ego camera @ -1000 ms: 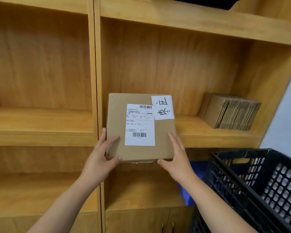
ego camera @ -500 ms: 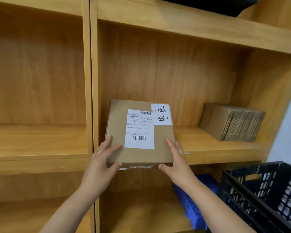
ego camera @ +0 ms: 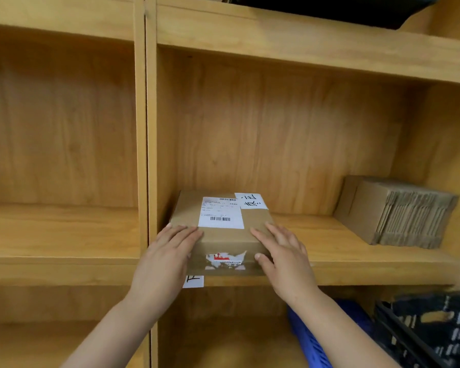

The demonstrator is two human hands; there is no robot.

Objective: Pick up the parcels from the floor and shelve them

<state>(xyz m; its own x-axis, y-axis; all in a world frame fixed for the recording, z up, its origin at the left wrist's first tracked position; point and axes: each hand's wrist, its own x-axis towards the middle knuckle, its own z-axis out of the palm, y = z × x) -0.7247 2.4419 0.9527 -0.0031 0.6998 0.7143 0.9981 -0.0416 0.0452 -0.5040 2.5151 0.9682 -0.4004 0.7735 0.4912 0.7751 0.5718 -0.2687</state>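
Observation:
A flat brown cardboard parcel [ego camera: 223,235] with a white shipping label and a handwritten white sticker lies on the wooden shelf board [ego camera: 329,251], at the left end of the right-hand bay. Its front edge sits at the board's lip. My left hand [ego camera: 168,261] grips its near left corner, fingers on top. My right hand [ego camera: 282,256] holds its near right corner, fingers on top and thumb on the front face, which has a torn label.
A bundle of flattened cardboard boxes [ego camera: 398,211] lies at the right end of the same shelf. A vertical divider [ego camera: 146,155] stands just left of the parcel. A black plastic crate [ego camera: 430,330] and a blue crate [ego camera: 311,338] are at lower right. A small white tag [ego camera: 193,281] hangs on the shelf edge.
The parcel went from tilted up in front of the shelf to lying flat on the shelf board. Both hands moved forward with it, fingers now resting on top.

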